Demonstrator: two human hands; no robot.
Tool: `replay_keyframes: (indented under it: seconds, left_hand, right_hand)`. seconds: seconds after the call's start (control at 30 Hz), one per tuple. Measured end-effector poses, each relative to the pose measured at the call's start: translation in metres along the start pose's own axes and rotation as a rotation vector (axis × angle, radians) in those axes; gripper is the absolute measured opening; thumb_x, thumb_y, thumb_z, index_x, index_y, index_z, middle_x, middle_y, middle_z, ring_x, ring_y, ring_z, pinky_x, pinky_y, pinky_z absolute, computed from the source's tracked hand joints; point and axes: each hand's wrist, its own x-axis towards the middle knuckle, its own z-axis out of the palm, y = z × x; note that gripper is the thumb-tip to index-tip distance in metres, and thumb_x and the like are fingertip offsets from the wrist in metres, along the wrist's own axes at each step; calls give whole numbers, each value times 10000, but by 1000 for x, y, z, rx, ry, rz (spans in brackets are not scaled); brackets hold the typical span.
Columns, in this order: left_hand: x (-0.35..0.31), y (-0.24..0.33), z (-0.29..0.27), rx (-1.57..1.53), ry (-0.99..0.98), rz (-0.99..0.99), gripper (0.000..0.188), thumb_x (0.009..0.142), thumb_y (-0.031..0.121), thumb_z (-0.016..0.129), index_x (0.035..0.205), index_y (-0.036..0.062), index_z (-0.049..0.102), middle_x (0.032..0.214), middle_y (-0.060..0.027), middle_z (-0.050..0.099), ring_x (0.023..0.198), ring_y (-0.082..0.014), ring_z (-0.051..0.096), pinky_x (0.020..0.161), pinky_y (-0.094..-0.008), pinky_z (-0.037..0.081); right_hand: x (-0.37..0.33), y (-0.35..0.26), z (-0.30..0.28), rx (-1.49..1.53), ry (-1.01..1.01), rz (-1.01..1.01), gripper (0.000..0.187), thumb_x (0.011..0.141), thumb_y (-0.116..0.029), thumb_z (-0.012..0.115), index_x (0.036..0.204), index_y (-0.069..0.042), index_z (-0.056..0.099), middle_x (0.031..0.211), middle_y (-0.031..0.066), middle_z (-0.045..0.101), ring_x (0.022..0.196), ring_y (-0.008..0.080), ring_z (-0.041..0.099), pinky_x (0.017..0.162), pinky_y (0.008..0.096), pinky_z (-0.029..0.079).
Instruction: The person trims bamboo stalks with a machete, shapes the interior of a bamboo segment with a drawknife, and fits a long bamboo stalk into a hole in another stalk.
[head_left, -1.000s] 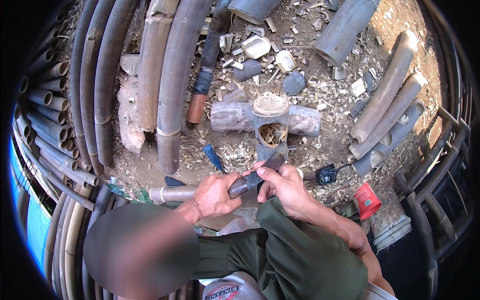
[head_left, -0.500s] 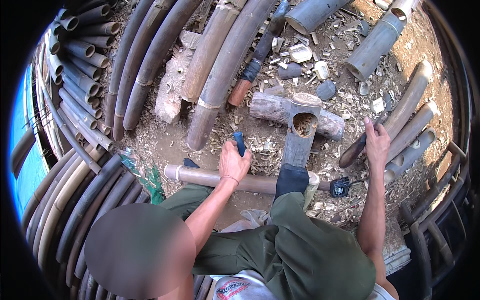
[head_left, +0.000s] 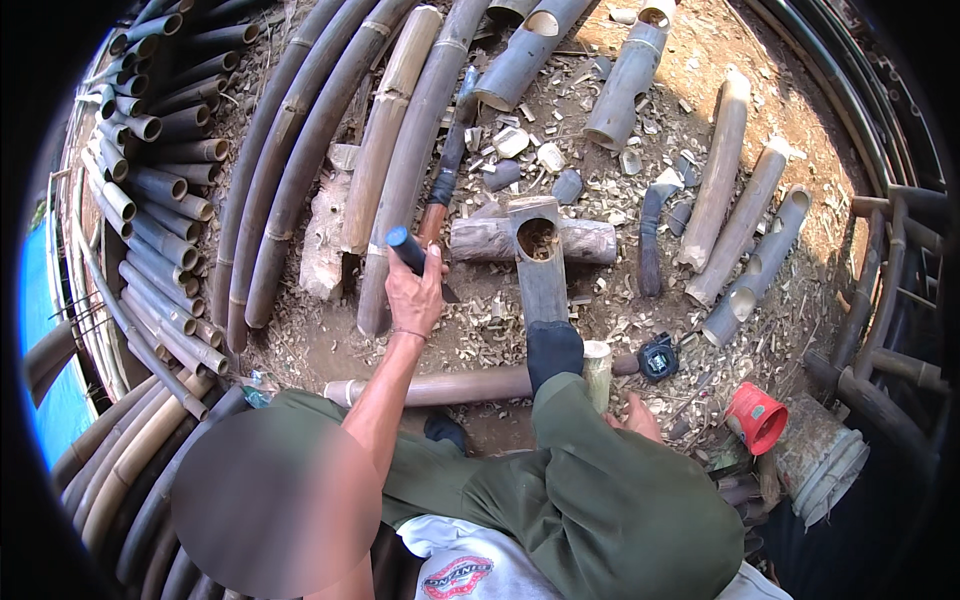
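Note:
My left hand [head_left: 415, 295] is closed round a tool with a blue handle [head_left: 405, 248]. A dark point beside the palm may be its blade. Low beside my knee, my right hand [head_left: 637, 418] is partly hidden, thumb and a finger apart. It is next to a pale upright wooden stub [head_left: 597, 375]; whether they touch is unclear. In front, a grey bamboo tube [head_left: 540, 280] with an oval opening leans over a log [head_left: 590, 241], my dark-covered foot [head_left: 556, 355] against its near end. A dark curved-handled tool [head_left: 651, 245] lies to the right.
Long bamboo poles [head_left: 300, 180] and stacked tubes [head_left: 185, 190] fill the left. A long-handled blade [head_left: 455, 150] lies ahead. Cut bamboo [head_left: 755, 220] lies right, near a red cup [head_left: 757, 420], a bucket [head_left: 825, 455] and a black watch-like device [head_left: 658, 357]. Chips litter the ground.
My right hand has let go of the dark curved-handled tool, now on the ground, and come down beside my knee. My left hand has moved forward and left with the blue-handled tool.

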Motion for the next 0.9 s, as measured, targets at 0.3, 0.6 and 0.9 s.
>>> replay_keyframes:
  seconds: [0.3,0.6,0.9]
  left_hand:
    - [14,80,-16,-890,-39,-299,451,988,368,600,1192,28,386,1048,-123,581,994,-329,670,836,-578,562]
    - [2,56,27,-1119,-2,-398,334,994,302,571,1193,73,430,1085,-120,597,1094,-356,642,931,-616,473]
    - [-14,58,49,-1220,125,-283,332,944,330,650,1157,137,484,967,-75,614,965,-271,657,829,-589,502]
  right_hand:
    - [-36,48,79,440,-41,38,723,778,-364,776,1331,-6,476,1102,197,646,1055,342,634,902,427,491]
    - [-55,52,4,717,12,-80,872,726,-381,811,1395,16,417,1192,185,614,1109,310,609,959,402,469]
    - [-78,-85,-192,847,73,-337,1072,644,-365,871,1471,8,301,1247,138,564,1136,235,581,979,368,471]
